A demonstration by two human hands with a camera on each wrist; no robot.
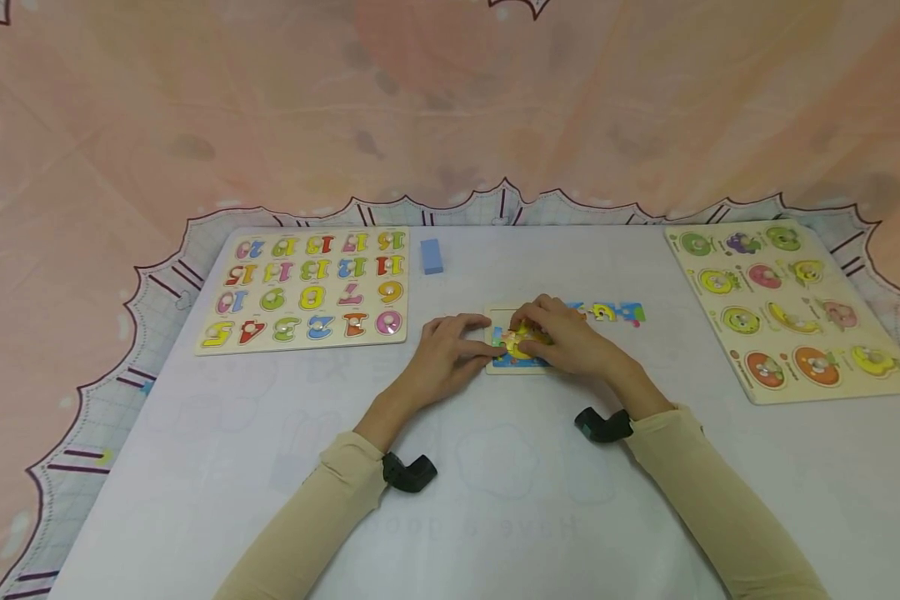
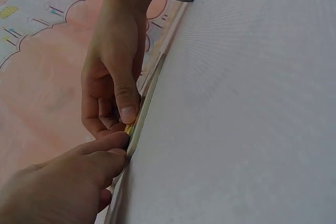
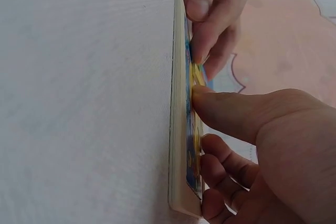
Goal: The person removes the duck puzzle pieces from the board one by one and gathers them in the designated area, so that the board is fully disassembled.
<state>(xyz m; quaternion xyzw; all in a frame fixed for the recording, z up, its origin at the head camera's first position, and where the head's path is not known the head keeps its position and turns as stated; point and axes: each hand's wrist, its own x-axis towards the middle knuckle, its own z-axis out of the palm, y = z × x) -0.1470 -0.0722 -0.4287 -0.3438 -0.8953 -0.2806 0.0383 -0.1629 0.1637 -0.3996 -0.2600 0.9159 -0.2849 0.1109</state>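
Left hand (image 1: 446, 354): touching the left side of the small puzzle tray (image 1: 501, 317).
Right hand (image 1: 573, 337): bent over the tray, touching its yellow picture (image 1: 521, 340).
Small puzzle tray: flat on the white tabletop (image 1: 510, 500).
Puzzle strip (image 1: 618, 312): just beyond the right hand, blue, yellow and green.
Number board (image 1: 298, 284): at left, coloured numerals (image 1: 355, 324) in four rows.
Blue block (image 1: 431, 256): just beside the number board.
Fruit board (image 1: 787, 293): at right, lying angled.
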